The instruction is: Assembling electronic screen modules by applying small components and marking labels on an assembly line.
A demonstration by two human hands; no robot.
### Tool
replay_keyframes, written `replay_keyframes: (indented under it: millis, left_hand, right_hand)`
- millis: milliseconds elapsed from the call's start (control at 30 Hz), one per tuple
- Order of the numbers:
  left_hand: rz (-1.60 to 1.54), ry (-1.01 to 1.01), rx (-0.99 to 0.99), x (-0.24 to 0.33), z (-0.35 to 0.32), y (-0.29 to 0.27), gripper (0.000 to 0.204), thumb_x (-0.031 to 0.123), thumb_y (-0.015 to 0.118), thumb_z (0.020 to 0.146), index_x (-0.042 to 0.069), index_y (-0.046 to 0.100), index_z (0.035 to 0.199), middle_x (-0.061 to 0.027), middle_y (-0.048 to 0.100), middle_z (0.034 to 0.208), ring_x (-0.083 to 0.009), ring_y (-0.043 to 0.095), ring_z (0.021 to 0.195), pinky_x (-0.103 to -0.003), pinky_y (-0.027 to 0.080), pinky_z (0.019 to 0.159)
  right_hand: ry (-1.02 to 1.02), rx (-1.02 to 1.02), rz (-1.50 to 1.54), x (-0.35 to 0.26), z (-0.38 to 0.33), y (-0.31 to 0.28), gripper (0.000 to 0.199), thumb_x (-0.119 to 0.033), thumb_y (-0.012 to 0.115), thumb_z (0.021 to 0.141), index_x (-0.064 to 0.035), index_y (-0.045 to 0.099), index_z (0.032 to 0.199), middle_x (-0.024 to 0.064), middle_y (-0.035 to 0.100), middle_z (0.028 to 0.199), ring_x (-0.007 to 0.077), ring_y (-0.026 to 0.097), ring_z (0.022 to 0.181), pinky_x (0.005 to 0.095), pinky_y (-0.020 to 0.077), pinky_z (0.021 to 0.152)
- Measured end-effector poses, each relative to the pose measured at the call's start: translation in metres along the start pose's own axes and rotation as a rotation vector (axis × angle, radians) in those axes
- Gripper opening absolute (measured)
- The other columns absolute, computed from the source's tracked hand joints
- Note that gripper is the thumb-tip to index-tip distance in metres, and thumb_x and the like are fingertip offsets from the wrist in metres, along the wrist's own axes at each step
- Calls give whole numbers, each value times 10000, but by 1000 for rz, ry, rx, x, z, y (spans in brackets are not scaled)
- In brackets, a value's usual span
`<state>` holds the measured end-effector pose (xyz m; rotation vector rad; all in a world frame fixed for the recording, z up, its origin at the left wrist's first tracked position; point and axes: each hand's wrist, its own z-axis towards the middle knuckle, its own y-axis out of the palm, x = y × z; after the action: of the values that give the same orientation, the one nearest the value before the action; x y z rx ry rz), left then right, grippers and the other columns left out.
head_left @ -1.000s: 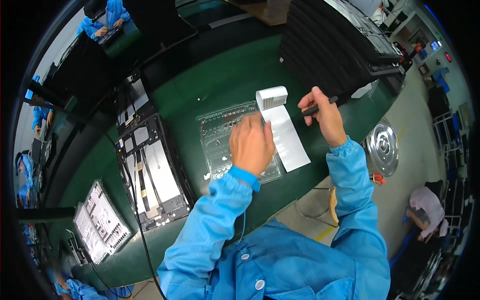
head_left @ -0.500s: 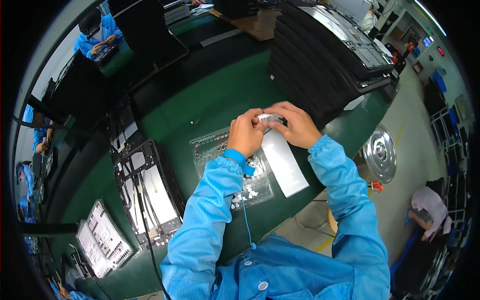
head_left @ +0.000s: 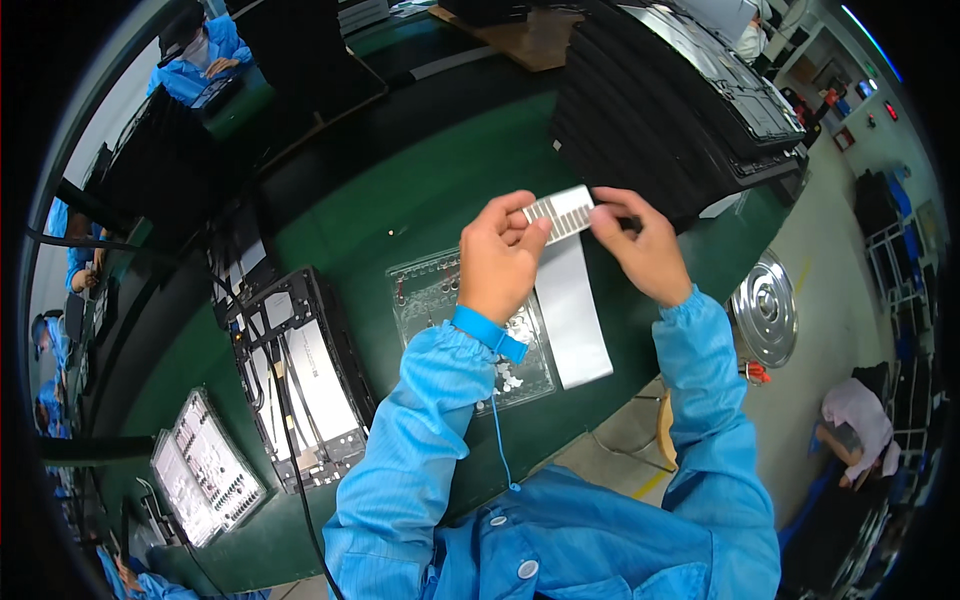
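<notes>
My left hand (head_left: 500, 262) and my right hand (head_left: 640, 245) are raised above the green table (head_left: 400, 200), together holding a small white strip with rows of dark marks (head_left: 560, 213). The left fingers pinch its left end, the right fingers its right end. A long white paper band (head_left: 572, 315) hangs from the strip down onto the table. Beneath my left wrist lies a clear plastic tray (head_left: 440, 300) holding several small parts. A blue strap circles my left wrist, with a thin cord running down.
A black-framed open device with cables (head_left: 300, 375) lies to the left, a white board panel (head_left: 200, 470) beyond it. A stack of black trays (head_left: 670, 90) stands at the back right. A round metal lid (head_left: 765, 308) sits off the table's right edge. Other workers in blue sit around.
Both hands came together on the white strip and lifted it off the table. The view has drawn closer to the hands.
</notes>
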<state>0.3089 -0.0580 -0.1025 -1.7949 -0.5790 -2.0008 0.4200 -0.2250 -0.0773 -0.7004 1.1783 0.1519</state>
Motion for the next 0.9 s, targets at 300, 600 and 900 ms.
replay_keyframes:
  millis: [300,600,900]
  left_hand:
    - [-376,-81,-321,39,-68,-2,382,-36,626,952,-91,515,1312,-136,654,1023,-201,722,905,-282,597,753]
    - [558,-94,-312,-19,-74,25,403,68,683,889,-58,565,1252,-191,709,869,-296,740,703,-390,558,569]
    - [1008,603,-220,-14,-88,24,280,74,708,839,4,650,1104,-161,659,1035,-336,615,1124,-439,472,926]
  right_hand:
    - [73,-382,937,-39,34,-6,565,-325,628,978,59,486,1367,113,716,1029,68,598,605,195,513,566]
    - [22,-3,-437,40,15,31,685,-185,826,781,-45,523,1379,233,694,1104,358,709,959,402,551,855]
    - [-167,214,-400,23,-25,18,467,-235,703,930,-58,544,1332,240,680,1029,411,679,975,457,556,822]
